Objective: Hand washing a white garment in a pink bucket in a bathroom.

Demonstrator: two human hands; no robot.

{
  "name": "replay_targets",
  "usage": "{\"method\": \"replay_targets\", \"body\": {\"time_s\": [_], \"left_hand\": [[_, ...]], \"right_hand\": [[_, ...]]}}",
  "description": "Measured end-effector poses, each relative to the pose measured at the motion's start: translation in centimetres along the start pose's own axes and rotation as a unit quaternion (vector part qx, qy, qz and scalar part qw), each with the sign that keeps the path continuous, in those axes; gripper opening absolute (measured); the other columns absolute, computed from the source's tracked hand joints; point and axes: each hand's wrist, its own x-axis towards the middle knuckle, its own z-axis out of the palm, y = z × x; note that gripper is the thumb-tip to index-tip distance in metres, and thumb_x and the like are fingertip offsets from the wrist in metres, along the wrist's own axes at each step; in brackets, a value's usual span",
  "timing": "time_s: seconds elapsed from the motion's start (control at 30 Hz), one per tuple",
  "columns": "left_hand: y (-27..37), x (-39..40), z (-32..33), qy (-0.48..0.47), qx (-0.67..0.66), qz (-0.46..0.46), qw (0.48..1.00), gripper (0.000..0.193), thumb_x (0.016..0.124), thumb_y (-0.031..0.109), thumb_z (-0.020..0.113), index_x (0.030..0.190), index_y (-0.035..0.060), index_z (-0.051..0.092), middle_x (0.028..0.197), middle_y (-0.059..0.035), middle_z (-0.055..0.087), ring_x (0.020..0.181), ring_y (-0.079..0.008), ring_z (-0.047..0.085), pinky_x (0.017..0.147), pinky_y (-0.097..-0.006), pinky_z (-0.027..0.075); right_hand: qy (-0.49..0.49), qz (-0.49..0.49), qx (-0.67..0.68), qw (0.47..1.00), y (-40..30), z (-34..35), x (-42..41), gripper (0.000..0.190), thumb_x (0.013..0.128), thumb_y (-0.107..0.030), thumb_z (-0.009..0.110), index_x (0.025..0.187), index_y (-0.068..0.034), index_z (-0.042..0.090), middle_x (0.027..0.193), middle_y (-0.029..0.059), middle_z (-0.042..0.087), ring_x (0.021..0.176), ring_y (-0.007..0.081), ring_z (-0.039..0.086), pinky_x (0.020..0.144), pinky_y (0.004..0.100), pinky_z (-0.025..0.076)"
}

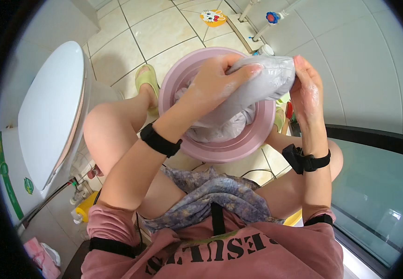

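Note:
A wet, pale grey garment [271,82] is stretched between my two hands above a pink plastic basin [219,155]. My left hand [219,78] grips a fold of it, thumb on top and fingers partly hidden by the cloth. At the garment's right end, my right hand [308,87] pinches its edge between thumb and fingers. Soap suds cling to both hands. The cloth runs down into the basin, where more crumpled pale fabric [222,130] lies. The basin stands on the tiled floor between my feet.
At the left is a white toilet with a closed lid [53,111]. A glass panel with a dark frame [375,188] is on the right. Pipes with a blue valve handle [272,17] run by the far wall. A yellow bottle [86,206] lies lower left.

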Motion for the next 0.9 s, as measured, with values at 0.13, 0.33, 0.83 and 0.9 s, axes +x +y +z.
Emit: {"method": "replay_targets", "body": {"time_s": [0.13,0.33,0.83,0.9], "left_hand": [[0.0,0.3,1.1,0.011,-0.012,-0.019,1.0,0.032,0.085,0.032,0.057,0.087,0.0002,0.062,0.074,0.0027,0.057,0.066,-0.0038,0.048,0.057,-0.0197,0.039],[-1.2,1.1,2.4,0.119,-0.057,-0.032,0.991,0.041,0.084,0.037,0.053,0.065,0.0013,0.058,0.054,-0.0005,0.05,0.05,-0.0075,0.043,0.048,-0.027,0.035],[-4.8,1.8,3.7,0.136,-0.371,0.02,0.918,0.035,0.09,0.028,0.04,0.072,-0.0001,0.051,0.056,-0.0103,0.048,0.054,-0.0145,0.045,0.051,-0.0322,0.038],[-4.6,2.0,4.7,0.169,-0.254,0.005,0.952,0.032,0.089,0.027,0.041,0.071,0.0018,0.051,0.056,-0.0088,0.048,0.054,-0.015,0.046,0.051,-0.0322,0.038]], "right_hand": [[0.134,-0.023,0.005,0.991,0.1,1.7,0.2,0.025,0.089,-0.027,0.053,0.076,-0.006,0.054,0.069,-0.0019,0.051,0.06,0.0055,0.044,0.055,0.0185,0.036],[0.158,-0.301,-0.309,0.888,2.4,4.9,-0.9,0.03,0.084,-0.023,0.06,0.06,-0.007,0.048,0.052,-0.0016,0.042,0.049,0.0062,0.039,0.044,0.0236,0.031],[0.121,-0.455,-0.425,0.773,5.9,6.2,-0.2,0.022,0.08,-0.02,0.06,0.062,-0.008,0.056,0.046,0.0109,0.045,0.036,0.0253,0.042,0.036,0.0323,0.031],[0.117,-0.382,-0.469,0.788,6.3,4.2,2.2,0.023,0.081,-0.021,0.059,0.062,-0.008,0.056,0.046,0.0112,0.044,0.036,0.0254,0.043,0.036,0.0326,0.031]]}}
